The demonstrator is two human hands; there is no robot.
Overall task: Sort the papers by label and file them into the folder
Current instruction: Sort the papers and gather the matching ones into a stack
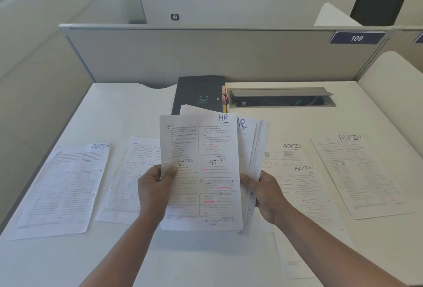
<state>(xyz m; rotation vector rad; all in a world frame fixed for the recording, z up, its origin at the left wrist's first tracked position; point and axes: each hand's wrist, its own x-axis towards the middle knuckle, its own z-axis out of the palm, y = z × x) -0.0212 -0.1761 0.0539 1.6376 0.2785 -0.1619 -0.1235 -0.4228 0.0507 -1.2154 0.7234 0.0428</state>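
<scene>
I hold a fanned stack of printed papers above the white desk. The front sheet (201, 172) carries a blue handwritten "HR" at its top right. My left hand (154, 186) pinches this sheet's left edge, thumb on its face. My right hand (266, 193) grips the stack behind it (251, 149), where another "HR" label shows. Flat on the desk lie sheets marked "ADMIN": one at the left (66, 186), two overlapping at the right (295, 172) and one at the far right (359, 172). Beyond the papers a dark folder (199, 94) with coloured tabs lies shut.
An unlabelled sheet (135, 172) lies partly hidden behind the held papers. A grey cable tray (281, 98) with its lid up is set into the desk at the back right. A grey partition (206, 55) closes off the far edge of the desk.
</scene>
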